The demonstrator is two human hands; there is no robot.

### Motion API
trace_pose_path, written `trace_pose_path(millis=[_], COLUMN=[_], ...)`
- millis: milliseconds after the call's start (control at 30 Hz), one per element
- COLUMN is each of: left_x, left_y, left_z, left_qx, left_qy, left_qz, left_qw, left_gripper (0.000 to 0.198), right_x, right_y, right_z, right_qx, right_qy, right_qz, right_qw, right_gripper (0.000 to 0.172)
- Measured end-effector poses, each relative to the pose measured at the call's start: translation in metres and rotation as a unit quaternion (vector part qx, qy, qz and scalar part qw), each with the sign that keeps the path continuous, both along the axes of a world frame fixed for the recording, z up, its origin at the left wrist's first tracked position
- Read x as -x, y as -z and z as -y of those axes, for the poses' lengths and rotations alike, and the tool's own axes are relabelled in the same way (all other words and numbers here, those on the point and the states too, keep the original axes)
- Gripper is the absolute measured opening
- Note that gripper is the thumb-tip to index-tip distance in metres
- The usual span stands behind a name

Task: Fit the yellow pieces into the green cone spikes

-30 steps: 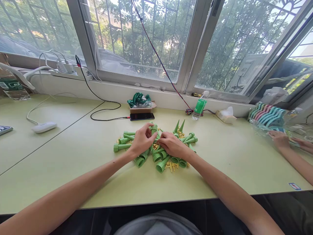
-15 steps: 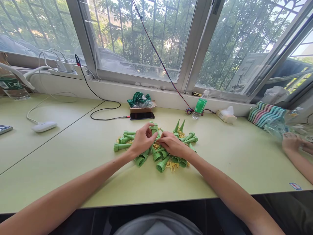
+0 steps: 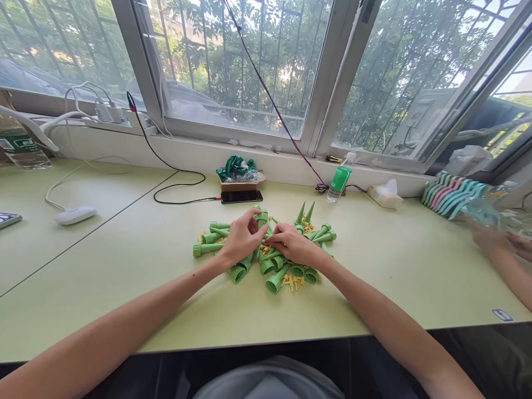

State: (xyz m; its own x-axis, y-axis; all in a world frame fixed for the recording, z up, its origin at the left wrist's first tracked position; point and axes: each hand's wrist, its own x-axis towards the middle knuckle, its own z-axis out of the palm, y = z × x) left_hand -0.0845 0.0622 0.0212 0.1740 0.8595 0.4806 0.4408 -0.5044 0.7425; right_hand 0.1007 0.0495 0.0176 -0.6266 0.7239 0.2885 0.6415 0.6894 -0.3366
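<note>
A loose pile of green plastic watering spikes [image 3: 275,281], cone-shaped with wide ribbed, hollow ends, lies in front of me. Small yellow plastic pieces [image 3: 293,281] are scattered among them. My left hand [image 3: 244,235] is closed around one green watering spike [image 3: 262,218], its ribbed end pointing up and away. Close beside it, my right hand [image 3: 288,241] has thumb and fingers pinched together near the lower part of that spike. Whatever sits between those right fingertips is hidden or too small to name. Two spikes [image 3: 310,213] stand point-up behind my right hand.
Behind the pile are a black phone [image 3: 241,197] on a cable, a small cardboard box [image 3: 239,187] with green wrapping, a water bottle [image 3: 341,178] and a tissue pack [image 3: 384,195]. At right, another person's hands [image 3: 492,241] are near clear plastic and pastel hangers [image 3: 453,194].
My two hands hold almost the same pose and place. At the right, the other person's hand has shifted left and is blurred, with the clear plastic near it moved.
</note>
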Motion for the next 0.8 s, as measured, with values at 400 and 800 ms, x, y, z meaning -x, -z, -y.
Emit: trace_pose_path(millis=[400, 800], left_x=[0.0001, -0.0001], left_y=[-0.0014, -0.0023], left_z=[0.0013, 0.0021], left_qx=[0.003, -0.003], left_qy=[0.001, 0.002], left_qz=[-0.009, -0.008], left_qw=[1.0, 1.0], left_gripper=[0.029, 0.029], right_x=[0.001, 0.0007], right_y=[-0.0007, -0.0007], right_z=[0.0001, 0.0016], right_qx=[0.005, -0.006], right_qy=[0.011, 0.019], right_qz=[0.007, 0.004], right_qw=[1.0, 1.0], right_gripper=[0.019, 0.019])
